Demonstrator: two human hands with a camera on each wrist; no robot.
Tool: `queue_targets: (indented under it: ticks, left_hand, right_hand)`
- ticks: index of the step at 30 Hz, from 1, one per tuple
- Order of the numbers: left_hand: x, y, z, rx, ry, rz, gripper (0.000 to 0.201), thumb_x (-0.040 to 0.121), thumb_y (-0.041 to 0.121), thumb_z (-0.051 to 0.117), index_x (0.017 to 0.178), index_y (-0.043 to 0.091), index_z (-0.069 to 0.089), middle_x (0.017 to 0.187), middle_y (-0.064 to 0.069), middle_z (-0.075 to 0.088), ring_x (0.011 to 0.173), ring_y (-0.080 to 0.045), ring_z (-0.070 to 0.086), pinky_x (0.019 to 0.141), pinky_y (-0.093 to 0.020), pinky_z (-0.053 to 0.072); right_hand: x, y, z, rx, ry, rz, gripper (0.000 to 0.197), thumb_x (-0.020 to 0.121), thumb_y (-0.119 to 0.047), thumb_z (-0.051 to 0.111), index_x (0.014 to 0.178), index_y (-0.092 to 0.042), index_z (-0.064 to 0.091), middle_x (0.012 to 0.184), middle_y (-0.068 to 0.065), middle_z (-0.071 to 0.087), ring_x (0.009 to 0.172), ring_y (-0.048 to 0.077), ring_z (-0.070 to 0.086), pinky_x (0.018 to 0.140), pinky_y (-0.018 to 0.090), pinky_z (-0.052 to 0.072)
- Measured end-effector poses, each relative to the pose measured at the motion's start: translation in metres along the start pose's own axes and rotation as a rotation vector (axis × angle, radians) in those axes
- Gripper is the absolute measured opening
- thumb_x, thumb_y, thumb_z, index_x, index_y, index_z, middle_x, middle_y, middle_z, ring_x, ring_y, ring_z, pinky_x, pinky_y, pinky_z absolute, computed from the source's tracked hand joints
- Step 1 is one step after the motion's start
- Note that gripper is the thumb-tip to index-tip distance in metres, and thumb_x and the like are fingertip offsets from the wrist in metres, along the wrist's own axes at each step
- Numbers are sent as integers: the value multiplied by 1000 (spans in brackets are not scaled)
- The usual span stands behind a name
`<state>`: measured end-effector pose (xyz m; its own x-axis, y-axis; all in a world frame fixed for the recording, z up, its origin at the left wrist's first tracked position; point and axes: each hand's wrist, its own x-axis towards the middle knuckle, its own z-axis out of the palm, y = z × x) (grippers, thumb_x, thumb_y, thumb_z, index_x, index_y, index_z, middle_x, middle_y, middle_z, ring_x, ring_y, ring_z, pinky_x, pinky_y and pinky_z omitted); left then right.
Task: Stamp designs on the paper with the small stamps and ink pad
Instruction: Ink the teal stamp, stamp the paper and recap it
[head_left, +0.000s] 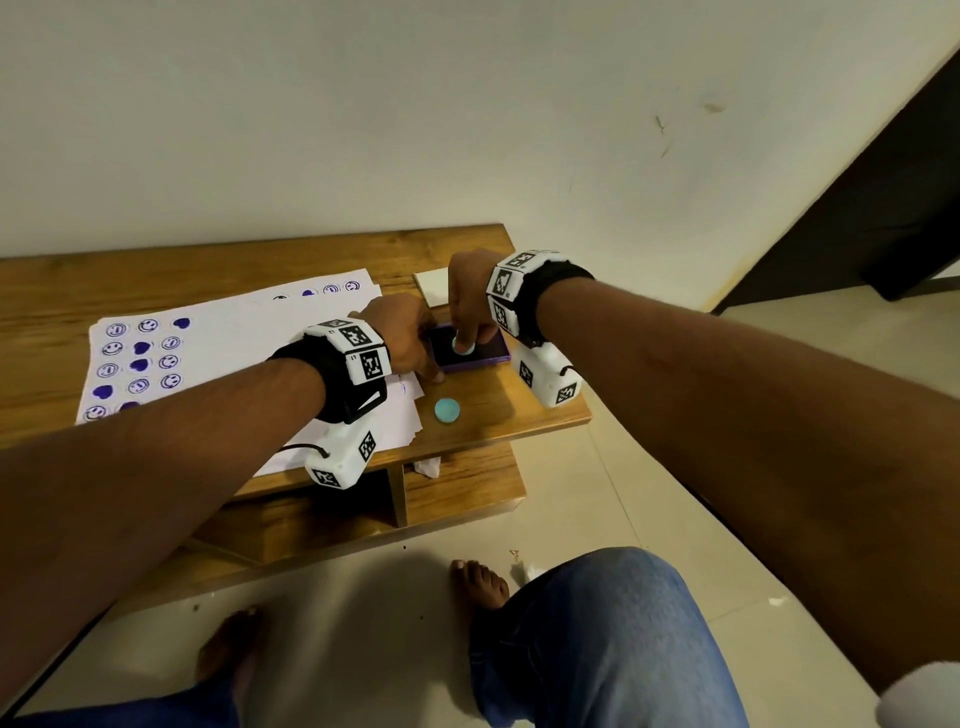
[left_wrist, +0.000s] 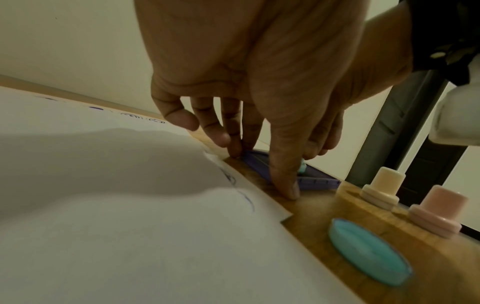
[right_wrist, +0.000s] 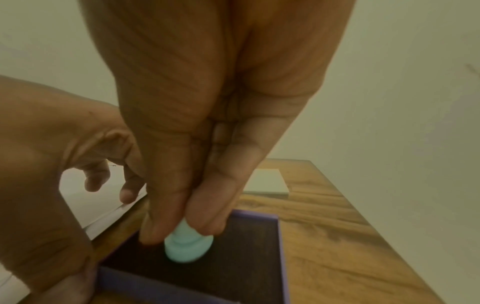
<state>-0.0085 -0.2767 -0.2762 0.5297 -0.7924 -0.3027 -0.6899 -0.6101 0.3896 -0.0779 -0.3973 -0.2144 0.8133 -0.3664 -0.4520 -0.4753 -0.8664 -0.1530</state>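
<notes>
On the wooden table lies an open purple ink pad. My right hand pinches a light-blue small stamp between thumb and fingers and holds it upright, face down on the dark ink. My left hand touches the ink pad's left side with straight fingertips at the far corner and the thumb at the near corner. White paper with purple smiley and heart prints lies to the left.
A light-blue round cap lies near the front edge. A cream stamp and a pink stamp stand upright at the table's right edge. A white note pad sits behind the ink pad. My legs are below.
</notes>
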Motion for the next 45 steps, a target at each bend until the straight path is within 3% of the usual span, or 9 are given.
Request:
queue_targets:
  ticks: [8,12,17,21,25,29,33,39,45]
  left_hand:
    - [-6,2,4,-33,26,0,51,56,39,89,100,22,71,89,0,70,83,-25,64,73,-33,52]
    - [-21,0,1,-32,113,-19,48,62,41,85,102,23,67,99,-2,69,89,-26,62,73,-33,47]
    - [-59,-26,-14,-138,302,-119,58,79,46,72,130,24,57,127,5,62,119,-25,56,102,-47,41]
    - [-113,-72,-30,-444,465,-215,51,81,40,73,127,22,60,125,4,63,114,-21,59,97,-33,44]
    - [-177,-129,-35,-479,575,-349,50,83,38,71,129,19,61,133,-3,60,118,-24,57,96,-34,43]
    - [-218,-170,-22,-521,619,-474,46,84,36,70,126,18,64,130,-7,62,116,-26,59,93,-35,45]
    - [-243,-186,-8,-577,617,-556,57,83,41,69,134,18,57,140,-5,55,129,-25,50,105,-38,40]
    - [-244,-197,6,-395,579,-586,83,77,53,71,142,10,44,149,-12,41,138,-31,35,113,-43,28]
    - [-230,-198,5,-314,529,-611,77,74,63,65,136,21,48,150,-7,39,140,-31,30,117,-49,16]
  right_hand:
    - [-3,5,11,19,78,28,34,57,-27,96,79,-12,74,75,3,76,69,22,76,72,42,64]
    - [-12,7,22,38,175,34,27,65,-29,92,85,-16,80,85,3,76,78,22,73,76,37,63]
    - [-32,16,17,163,400,54,32,77,-36,84,104,-19,78,109,2,73,103,20,67,80,23,46]
    - [-43,13,7,286,480,52,33,78,-37,82,107,-21,78,108,-1,74,100,16,67,81,23,46]
    - [-49,-21,9,296,481,-41,30,79,-33,82,106,-21,78,98,-2,72,89,12,63,71,18,41]
    - [-49,-72,24,284,434,-138,31,81,-32,78,110,-20,77,102,-1,74,93,16,67,79,24,46]
    - [-51,-132,42,269,382,-267,29,84,-32,73,112,-26,74,100,-6,75,93,17,69,88,32,52]
    - [-42,-197,59,226,340,-358,29,82,-34,77,109,-26,72,93,-9,75,93,12,66,86,26,47]
    - [-24,-228,65,205,311,-327,25,76,-37,82,95,-22,75,89,-6,74,89,13,67,77,26,48]
